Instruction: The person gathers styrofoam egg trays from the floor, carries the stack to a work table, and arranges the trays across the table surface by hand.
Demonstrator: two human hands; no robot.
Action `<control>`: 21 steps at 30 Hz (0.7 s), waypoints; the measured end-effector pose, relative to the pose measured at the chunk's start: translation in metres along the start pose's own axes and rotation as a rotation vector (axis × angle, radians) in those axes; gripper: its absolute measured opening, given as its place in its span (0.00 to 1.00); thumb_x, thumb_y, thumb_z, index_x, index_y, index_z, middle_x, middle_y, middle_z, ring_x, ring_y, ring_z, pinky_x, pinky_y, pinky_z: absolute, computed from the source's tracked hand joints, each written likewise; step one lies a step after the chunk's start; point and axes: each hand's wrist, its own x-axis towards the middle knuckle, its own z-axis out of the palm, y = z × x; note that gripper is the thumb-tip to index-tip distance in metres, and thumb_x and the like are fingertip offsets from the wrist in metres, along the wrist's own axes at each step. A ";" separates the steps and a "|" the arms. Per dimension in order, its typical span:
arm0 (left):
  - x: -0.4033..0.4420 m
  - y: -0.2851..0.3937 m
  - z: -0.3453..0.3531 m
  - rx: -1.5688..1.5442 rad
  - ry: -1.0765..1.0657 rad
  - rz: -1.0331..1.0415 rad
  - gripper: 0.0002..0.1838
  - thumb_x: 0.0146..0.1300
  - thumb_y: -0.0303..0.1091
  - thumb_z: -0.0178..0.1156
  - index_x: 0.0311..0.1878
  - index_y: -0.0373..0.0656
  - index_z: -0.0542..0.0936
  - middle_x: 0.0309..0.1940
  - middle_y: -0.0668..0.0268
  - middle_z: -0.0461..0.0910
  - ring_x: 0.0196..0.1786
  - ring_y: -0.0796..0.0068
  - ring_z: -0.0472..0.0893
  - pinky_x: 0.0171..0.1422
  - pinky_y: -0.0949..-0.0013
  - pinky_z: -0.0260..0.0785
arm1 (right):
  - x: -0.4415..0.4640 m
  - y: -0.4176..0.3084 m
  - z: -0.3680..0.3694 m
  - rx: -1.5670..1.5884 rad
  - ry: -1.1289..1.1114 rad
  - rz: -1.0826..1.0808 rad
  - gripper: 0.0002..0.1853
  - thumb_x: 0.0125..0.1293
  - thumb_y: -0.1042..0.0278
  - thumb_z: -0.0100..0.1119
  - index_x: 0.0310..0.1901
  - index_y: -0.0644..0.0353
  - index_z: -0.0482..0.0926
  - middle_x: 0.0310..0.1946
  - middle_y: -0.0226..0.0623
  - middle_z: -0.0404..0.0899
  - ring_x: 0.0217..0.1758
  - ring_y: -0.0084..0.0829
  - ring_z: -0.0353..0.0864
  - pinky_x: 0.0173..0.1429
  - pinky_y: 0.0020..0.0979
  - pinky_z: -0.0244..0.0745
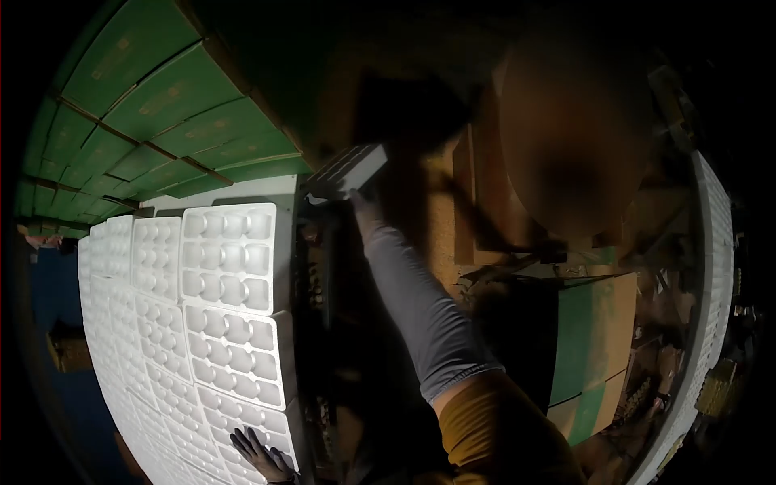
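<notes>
My right hand (pixel 368 212) reaches far forward, its arm in a grey sleeve cover over a mustard sleeve. It grips the near edge of a white compartment tray (pixel 360 171), which is tilted and partly in shadow. My left hand (pixel 260 457), in a dark glove, rests with fingers spread on a white moulded tray (pixel 234 416) at the bottom left. That tray belongs to a large block of similar white trays (pixel 228 250) with rounded compartments. The fingers under the tray in my right hand are hard to see.
Green cartons (pixel 170 101) are stacked at the upper left, behind the trays. Green-and-brown cartons (pixel 594 339) stand at the right. Farther right is another row of white trays (pixel 711 242). A blurred brown rounded shape (pixel 574 121) fills the upper right. Much of the middle is dark.
</notes>
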 end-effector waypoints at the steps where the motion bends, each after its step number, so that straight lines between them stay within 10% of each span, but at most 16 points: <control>1: 0.001 0.002 0.001 -0.001 -0.001 0.008 0.35 0.74 0.50 0.37 0.77 0.37 0.57 0.78 0.45 0.51 0.81 0.38 0.44 0.81 0.39 0.37 | -0.037 -0.011 0.001 -0.081 -0.040 0.029 0.38 0.68 0.51 0.63 0.75 0.55 0.60 0.70 0.51 0.67 0.71 0.52 0.66 0.74 0.45 0.63; 5: 0.001 -0.010 0.006 0.060 0.061 0.126 0.34 0.76 0.48 0.40 0.78 0.37 0.57 0.78 0.45 0.50 0.81 0.45 0.47 0.83 0.42 0.37 | -0.186 0.001 -0.035 -0.260 -0.354 0.273 0.36 0.74 0.55 0.56 0.77 0.55 0.54 0.78 0.47 0.53 0.79 0.49 0.53 0.79 0.45 0.55; 6: -0.003 -0.005 0.006 -0.026 0.083 0.115 0.35 0.77 0.53 0.38 0.77 0.36 0.56 0.75 0.36 0.53 0.77 0.31 0.50 0.77 0.31 0.44 | -0.228 0.000 -0.052 -0.238 -0.377 0.415 0.35 0.74 0.56 0.56 0.77 0.55 0.55 0.77 0.47 0.55 0.79 0.49 0.54 0.78 0.45 0.55; 9: -0.003 -0.013 0.008 -0.102 0.053 0.145 0.37 0.76 0.54 0.38 0.78 0.36 0.53 0.77 0.35 0.47 0.79 0.31 0.44 0.80 0.36 0.37 | -0.319 0.060 -0.098 -0.224 -0.542 0.585 0.36 0.71 0.50 0.59 0.76 0.53 0.59 0.73 0.47 0.63 0.75 0.48 0.62 0.76 0.46 0.59; 12: -0.001 -0.044 0.023 -0.014 -0.024 0.114 0.40 0.75 0.57 0.44 0.78 0.36 0.53 0.77 0.37 0.47 0.79 0.33 0.45 0.80 0.38 0.40 | -0.372 0.096 -0.143 -0.195 -0.718 0.346 0.35 0.72 0.52 0.61 0.73 0.60 0.62 0.72 0.48 0.65 0.74 0.42 0.64 0.74 0.38 0.65; 17: 0.036 0.044 -0.048 -0.479 0.157 0.084 0.46 0.72 0.62 0.50 0.78 0.34 0.52 0.78 0.42 0.48 0.80 0.37 0.46 0.82 0.40 0.39 | -0.394 -0.121 -0.249 -0.480 -0.560 -0.131 0.27 0.73 0.53 0.57 0.67 0.58 0.72 0.64 0.45 0.75 0.65 0.39 0.76 0.68 0.35 0.71; 18: 0.060 0.075 -0.042 -0.658 0.304 0.168 0.34 0.75 0.42 0.48 0.78 0.37 0.55 0.79 0.47 0.51 0.82 0.49 0.48 0.83 0.47 0.40 | -0.385 -0.145 -0.264 -0.505 -0.465 -0.232 0.26 0.72 0.54 0.58 0.67 0.58 0.73 0.64 0.45 0.75 0.66 0.38 0.76 0.68 0.34 0.70; 21: 0.119 0.128 -0.017 -0.806 0.258 0.238 0.38 0.71 0.35 0.57 0.79 0.38 0.53 0.79 0.51 0.52 0.81 0.53 0.50 0.83 0.52 0.43 | -0.339 -0.211 -0.294 -0.551 -0.289 -0.467 0.26 0.72 0.56 0.59 0.68 0.55 0.72 0.65 0.45 0.74 0.67 0.40 0.74 0.69 0.36 0.69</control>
